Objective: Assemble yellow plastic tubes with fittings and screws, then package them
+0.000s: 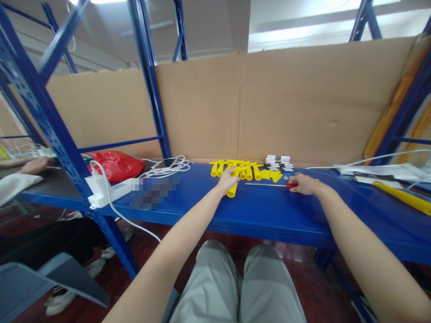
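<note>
My left hand (227, 180) is closed around a yellow tube (231, 191), whose open end points toward me at the middle of the blue bench. Behind it lie several more yellow tubes (248, 173) in a row, with thin yellow pieces across their far ends. To the right, my right hand (303, 184) grips the red handle of a screwdriver (266, 184). Its long metal shaft points left, low over or on the bench top. Small flat yellow pieces (272, 175) lie between my hands, just beyond the shaft. My fingertips are partly hidden on both hands.
Black-and-white parts (279, 163) are stacked by the cardboard wall (286, 98). A white power strip (111, 192), coiled cable (171, 167) and red bag (116, 165) lie left. A long yellow tube (404, 197) lies right. Another person's hand (36, 165) shows far left.
</note>
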### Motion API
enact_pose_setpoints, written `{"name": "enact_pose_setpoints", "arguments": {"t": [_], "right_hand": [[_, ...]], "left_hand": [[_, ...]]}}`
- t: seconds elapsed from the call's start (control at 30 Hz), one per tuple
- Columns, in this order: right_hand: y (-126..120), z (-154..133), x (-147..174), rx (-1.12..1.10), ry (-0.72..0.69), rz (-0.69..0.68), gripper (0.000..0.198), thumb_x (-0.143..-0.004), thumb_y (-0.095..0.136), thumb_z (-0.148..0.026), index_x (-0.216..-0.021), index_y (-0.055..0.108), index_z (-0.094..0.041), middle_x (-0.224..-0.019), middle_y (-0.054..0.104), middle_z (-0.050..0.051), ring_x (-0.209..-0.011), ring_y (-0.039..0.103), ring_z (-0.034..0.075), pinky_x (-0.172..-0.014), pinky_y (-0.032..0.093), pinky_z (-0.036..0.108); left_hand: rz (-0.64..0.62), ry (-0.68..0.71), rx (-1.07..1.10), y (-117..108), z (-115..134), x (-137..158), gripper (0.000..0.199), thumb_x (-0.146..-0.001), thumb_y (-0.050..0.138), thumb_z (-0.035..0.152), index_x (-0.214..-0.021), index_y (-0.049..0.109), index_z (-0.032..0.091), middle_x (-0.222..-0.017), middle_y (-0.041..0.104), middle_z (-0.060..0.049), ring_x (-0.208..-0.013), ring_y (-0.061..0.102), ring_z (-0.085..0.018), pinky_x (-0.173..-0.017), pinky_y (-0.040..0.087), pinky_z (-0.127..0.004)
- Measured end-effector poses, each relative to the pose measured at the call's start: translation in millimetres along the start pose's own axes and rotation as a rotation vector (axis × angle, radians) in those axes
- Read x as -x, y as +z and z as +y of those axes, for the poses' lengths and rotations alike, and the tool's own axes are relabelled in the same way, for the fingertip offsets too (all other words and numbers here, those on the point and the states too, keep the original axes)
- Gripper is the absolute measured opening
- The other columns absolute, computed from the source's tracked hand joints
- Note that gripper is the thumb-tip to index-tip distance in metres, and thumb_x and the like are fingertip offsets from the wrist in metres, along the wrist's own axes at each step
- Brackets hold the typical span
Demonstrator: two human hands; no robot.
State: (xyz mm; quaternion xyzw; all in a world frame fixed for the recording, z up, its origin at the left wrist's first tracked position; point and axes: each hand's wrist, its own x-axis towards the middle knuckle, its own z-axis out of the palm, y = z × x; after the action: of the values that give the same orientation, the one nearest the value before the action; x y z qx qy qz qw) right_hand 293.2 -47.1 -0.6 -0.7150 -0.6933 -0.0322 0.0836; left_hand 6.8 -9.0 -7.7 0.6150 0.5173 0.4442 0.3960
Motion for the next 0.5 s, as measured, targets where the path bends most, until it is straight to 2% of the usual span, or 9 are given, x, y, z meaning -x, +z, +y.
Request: {"name": "enact_pose_setpoints", "arguments": {"t": [0.1, 0.23, 0.37, 0.5], "right_hand": [[-8.0, -10.0, 7.9, 0.046, 0.099, -0.122, 0.027, -0.079, 0.059, -0.021, -0.1, 0.073, -0.029, -0.124, 0.065, 0.009, -0.111, 0.061, 0.032, -0.09, 0.048, 0.055], [-13.2, -17.6, 13.6, 0.064, 0.164, -0.159, 0.032, -0.082, 0.052, -0.018, -0.105, 0.071, -0.029, -0.127, 0.063, 0.009, -0.117, 0.057, 0.033, -0.095, 0.045, 0.056], [-11.6, -16.9, 13.1, 0.08, 0.182, -0.163, 0.036, -0.082, 0.051, -0.017, -0.108, 0.07, -0.031, -0.128, 0.062, 0.008, -0.118, 0.056, 0.033, -0.095, 0.044, 0.056], [-12.5, -19.1, 13.8, 0.113, 0.207, -0.17, 0.044, -0.082, 0.049, -0.015, -0.116, 0.069, -0.033, -0.135, 0.058, 0.009, -0.121, 0.055, 0.035, -0.097, 0.042, 0.059]], "left_hand": [[0.01, 0.032, -0.027, 1.4, -3.5, -2.4, 0.076, -0.071, 0.063, -0.001, -0.144, 0.047, 0.011, -0.125, 0.065, -0.014, -0.078, 0.067, -0.016, -0.074, 0.052, -0.027], [0.02, 0.039, -0.036, 3.2, -7.4, -6.6, 0.07, -0.071, 0.066, 0.0, -0.139, 0.052, 0.01, -0.121, 0.066, -0.013, -0.077, 0.066, -0.016, -0.075, 0.052, -0.027], [0.042, 0.053, -0.012, 5.8, -8.8, -9.3, 0.05, -0.07, 0.067, 0.002, -0.118, 0.062, 0.012, -0.112, 0.067, -0.009, -0.081, 0.067, -0.017, -0.077, 0.051, -0.027], [0.172, 0.053, -0.016, 8.9, -9.7, -10.6, 0.034, -0.065, 0.071, 0.003, -0.095, 0.061, 0.015, -0.09, 0.066, -0.004, -0.086, 0.065, -0.018, -0.079, 0.05, -0.026]]}}
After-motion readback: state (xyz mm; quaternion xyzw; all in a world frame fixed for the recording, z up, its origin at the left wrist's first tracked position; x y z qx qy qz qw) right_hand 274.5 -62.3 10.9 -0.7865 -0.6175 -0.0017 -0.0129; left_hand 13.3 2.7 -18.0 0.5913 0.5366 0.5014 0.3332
